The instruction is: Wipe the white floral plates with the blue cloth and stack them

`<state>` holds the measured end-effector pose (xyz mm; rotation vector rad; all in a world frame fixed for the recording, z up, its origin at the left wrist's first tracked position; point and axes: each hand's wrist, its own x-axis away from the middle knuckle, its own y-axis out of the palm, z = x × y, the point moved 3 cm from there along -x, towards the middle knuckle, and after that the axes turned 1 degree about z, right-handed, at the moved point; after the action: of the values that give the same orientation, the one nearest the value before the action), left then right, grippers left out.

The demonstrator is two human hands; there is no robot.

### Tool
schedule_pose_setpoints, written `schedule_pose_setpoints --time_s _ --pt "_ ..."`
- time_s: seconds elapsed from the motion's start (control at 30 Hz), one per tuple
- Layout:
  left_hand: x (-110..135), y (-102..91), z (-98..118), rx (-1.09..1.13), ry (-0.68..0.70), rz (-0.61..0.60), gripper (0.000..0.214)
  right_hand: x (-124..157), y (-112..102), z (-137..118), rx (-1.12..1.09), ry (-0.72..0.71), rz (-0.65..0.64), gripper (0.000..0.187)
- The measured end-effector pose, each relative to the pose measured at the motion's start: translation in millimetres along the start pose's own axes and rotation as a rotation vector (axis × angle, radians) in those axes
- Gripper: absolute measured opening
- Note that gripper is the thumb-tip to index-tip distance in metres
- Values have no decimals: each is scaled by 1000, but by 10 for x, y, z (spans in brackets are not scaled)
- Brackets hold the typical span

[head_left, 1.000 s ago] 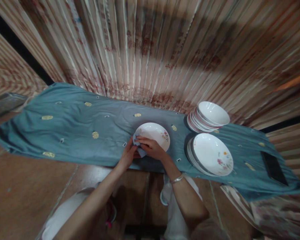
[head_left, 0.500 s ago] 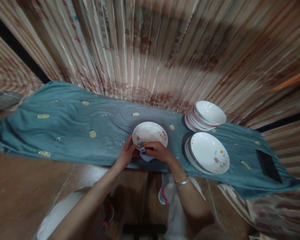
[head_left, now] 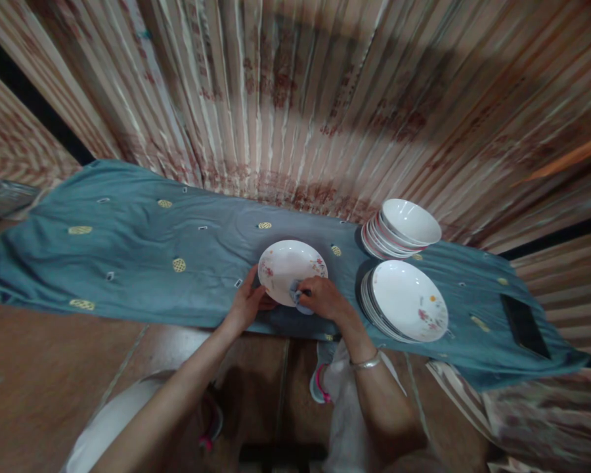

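Note:
A white plate with small flower prints near its rim is tilted toward me over the cloth-covered table. My left hand grips it by the lower left edge, thumb at the rim and the other fingers partly hidden beneath. Bunched in my right hand is a small blue-grey cloth, pressed against the plate's lower right rim. The fingers of that hand are closed around the cloth.
To the right, a stack of flowered plates stands in front of a stack of white bowls. A dark phone-like slab lies at the right end of the green tablecloth. A pleated curtain hangs behind.
My right hand has moved the cloth rightward along the plate's near edge, from the lower left to the lower right. My left hand keeps its hold.

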<state>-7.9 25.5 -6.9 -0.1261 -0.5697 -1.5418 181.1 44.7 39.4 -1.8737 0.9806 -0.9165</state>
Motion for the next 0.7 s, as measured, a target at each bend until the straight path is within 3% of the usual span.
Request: schedule_pose_setpoints --time_s 0.13,0.4,0.7 --pt "-3 -4 -10 14 5 -4 89 6 -7 44 113 86 55 22" --pt "-11 -12 -19 26 16 -30 93 -68 43 127 215 208 293 17" --pt "-2 -4 -5 -6 20 -4 86 -206 55 160 168 233 360 21"
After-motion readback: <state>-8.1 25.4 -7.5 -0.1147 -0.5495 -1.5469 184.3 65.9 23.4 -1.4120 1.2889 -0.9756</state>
